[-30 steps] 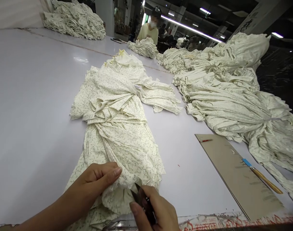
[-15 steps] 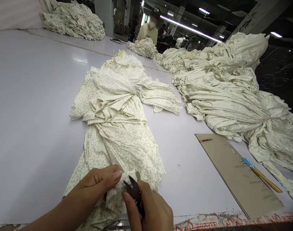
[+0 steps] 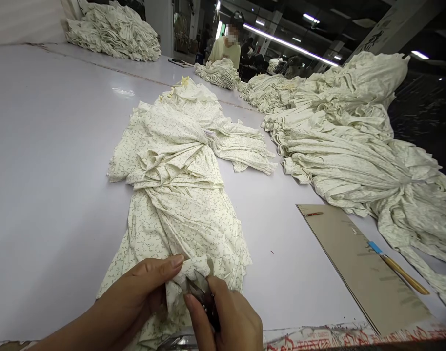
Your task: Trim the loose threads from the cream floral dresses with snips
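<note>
Left hand (image 3: 140,287), bottom centre: fingers pinching an edge of the printed fabric (image 3: 188,212) | Right hand (image 3: 232,312), just right of it: fingers wrapped round dark snips (image 3: 203,292), blades at the fabric | Printed fabric: piled on the desk (image 3: 58,165), centre to bottom centre | Lower right: wooden-handled tool (image 3: 406,274) at the edge of a brown board (image 3: 351,258)

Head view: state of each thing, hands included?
Dark metal snips, blades parted
Central white leaf-print fabric pile, bunched
Left hand, pinching fabric
Right hand, gripping snips
Rectangular grey-brown board, lying flat
Slim red stick, on board
Blue-ended, brown-handled tool, lying at board's edge
</note>
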Demonstrator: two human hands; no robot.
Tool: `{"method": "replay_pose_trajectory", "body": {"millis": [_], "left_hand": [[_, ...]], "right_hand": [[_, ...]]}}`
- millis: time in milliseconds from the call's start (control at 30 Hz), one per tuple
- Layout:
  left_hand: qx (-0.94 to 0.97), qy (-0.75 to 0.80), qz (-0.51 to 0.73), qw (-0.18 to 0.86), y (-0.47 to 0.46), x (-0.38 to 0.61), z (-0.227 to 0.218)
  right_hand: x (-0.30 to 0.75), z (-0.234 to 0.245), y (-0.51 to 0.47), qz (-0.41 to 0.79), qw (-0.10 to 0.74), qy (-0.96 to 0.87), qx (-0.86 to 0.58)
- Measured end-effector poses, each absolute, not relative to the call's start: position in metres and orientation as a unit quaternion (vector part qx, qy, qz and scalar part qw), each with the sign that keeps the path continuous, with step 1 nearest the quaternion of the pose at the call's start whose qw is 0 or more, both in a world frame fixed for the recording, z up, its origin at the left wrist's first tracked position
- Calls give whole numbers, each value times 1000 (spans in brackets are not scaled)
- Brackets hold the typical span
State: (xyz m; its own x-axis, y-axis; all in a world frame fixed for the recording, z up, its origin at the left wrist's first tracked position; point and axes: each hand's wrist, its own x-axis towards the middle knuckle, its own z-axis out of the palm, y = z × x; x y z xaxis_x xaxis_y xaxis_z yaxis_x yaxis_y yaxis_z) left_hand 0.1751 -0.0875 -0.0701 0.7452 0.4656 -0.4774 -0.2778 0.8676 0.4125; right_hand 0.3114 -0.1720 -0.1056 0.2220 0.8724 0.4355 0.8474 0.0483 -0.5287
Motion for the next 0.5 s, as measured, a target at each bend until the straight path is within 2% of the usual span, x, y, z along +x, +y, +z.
{"method": "replay_pose_trajectory", "body": {"millis": [200,500], "left_hand": [[173,350,203,898,-88,173,-72],[205,373,187,885,-88,177,-69]], "right_hand": [[309,-105,-167,-17,380,-642,-666],[310,-107,-169,15,387,-637,-667]]}}
